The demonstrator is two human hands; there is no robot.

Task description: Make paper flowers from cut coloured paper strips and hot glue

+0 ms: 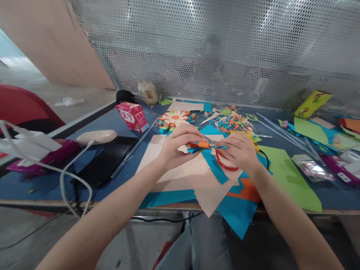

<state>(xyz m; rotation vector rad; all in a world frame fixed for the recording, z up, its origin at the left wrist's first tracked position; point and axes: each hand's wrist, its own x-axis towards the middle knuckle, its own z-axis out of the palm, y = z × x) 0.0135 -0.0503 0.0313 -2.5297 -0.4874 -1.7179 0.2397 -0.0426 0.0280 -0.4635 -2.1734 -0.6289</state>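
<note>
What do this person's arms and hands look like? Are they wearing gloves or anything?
No gloves! The left hand and right hand are both bare. The left forearm and right forearm are bare too: no sleeves, watch or bracelet shows there. Any rings are too hard to make out.

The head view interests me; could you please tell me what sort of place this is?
Probably a papercraft workstation: a fringed paper flower and paper clippings lie on the tabletop, and the left hand holds an orange-and-blue paper piece.
</note>
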